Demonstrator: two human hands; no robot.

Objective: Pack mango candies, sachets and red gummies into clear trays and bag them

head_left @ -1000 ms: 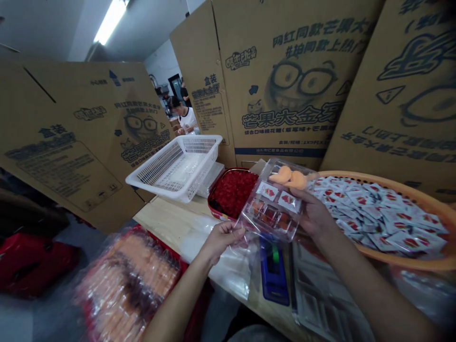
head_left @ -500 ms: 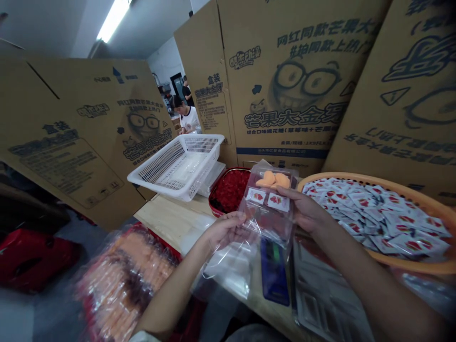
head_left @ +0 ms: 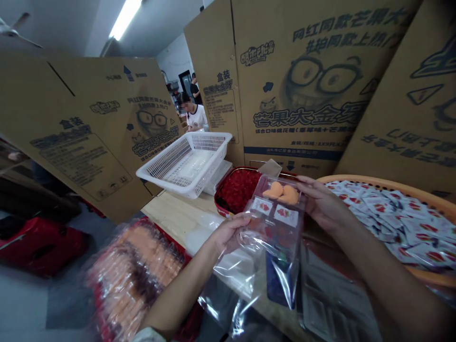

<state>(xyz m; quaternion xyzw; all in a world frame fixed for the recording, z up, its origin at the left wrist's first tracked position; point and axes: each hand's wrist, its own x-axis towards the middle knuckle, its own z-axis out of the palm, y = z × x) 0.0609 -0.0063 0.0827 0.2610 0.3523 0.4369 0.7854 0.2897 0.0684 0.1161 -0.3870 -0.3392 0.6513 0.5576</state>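
Note:
My left hand pinches the rim of a clear plastic bag, which hangs down over the lower part of a clear plastic tray. My right hand grips the tray's upper right edge. Two orange mango-shaped sweets lie in the tray's top, above a pair of white sachets with red prints. The tray's lower compartments are hidden behind the creased bag.
A red tin of red sweets and a white plastic basket stand beyond my hands. To the right, an orange basket holds several sachets. A blue device lies on the wooden table. A co-worker stands behind the cardboard sheets.
The tray has gone from above the bag to partly inside it, and the bag now covers its lower part. Both hands have moved slightly right and the bag hangs lower.

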